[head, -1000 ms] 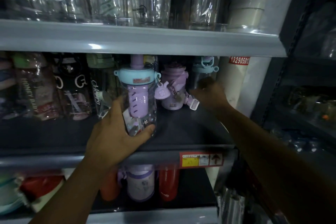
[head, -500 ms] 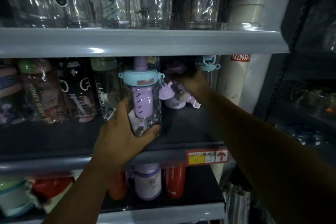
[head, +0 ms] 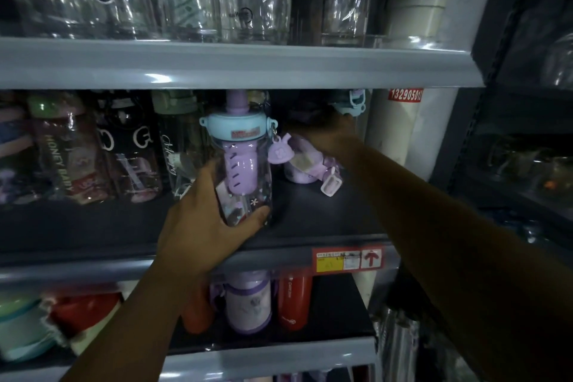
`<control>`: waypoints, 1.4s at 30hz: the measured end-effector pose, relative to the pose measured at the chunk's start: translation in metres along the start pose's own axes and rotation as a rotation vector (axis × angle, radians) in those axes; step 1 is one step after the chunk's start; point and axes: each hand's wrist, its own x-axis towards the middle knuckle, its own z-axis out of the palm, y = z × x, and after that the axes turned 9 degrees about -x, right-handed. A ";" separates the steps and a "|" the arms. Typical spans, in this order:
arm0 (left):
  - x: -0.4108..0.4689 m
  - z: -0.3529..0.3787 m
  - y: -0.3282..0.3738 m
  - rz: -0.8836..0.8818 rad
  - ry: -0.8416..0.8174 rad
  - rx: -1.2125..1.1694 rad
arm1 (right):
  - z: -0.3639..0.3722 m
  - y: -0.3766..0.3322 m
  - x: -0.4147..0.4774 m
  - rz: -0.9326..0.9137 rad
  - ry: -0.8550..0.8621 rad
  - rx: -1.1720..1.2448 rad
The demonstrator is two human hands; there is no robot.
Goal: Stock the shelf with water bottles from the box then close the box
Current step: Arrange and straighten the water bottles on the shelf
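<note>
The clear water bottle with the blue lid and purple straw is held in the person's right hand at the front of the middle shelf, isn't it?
Not quite: the head view shows the left hand gripping the clear water bottle with the blue lid and purple straw at the front of the middle shelf; the right hand reaches further back.

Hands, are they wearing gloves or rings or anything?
No. The left hand and the right hand are both bare: no gloves, and no ring, watch or bracelet that the dim light shows. No sleeve comes into the picture either.
</note>
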 end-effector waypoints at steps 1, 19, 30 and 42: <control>0.000 0.000 -0.001 -0.001 0.004 -0.002 | -0.008 0.000 -0.006 -0.053 -0.035 0.061; 0.001 0.002 -0.003 -0.023 -0.009 0.001 | -0.034 0.019 -0.025 -0.141 -0.038 0.517; 0.000 0.003 -0.002 -0.022 0.009 -0.004 | -0.007 0.001 -0.014 -0.131 0.061 0.179; -0.001 0.003 -0.002 -0.017 0.007 -0.002 | 0.020 0.020 -0.011 -0.373 0.262 -0.063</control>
